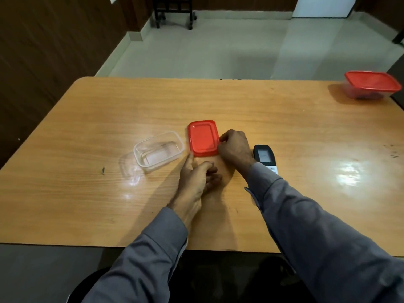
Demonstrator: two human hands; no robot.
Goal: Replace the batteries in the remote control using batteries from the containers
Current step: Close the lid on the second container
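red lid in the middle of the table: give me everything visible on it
The red lid is a rounded rectangle of what looks like glossy red plastic, with a raised rim around a recessed centre panel. It lies flat on the wooden table, off its container, just right of the open clear container. The right hand grips its right edge; the left hand has a fingertip at its near-left corner. The remote lies further right, apart from it.

a glossy wooden table (284, 127) fills the foreground; pale tiled floor (207, 47) lies beyond, dark wood-panelled wall (43, 40) at ten o'clock, a dark wheeled stand (173, 12) at twelve.
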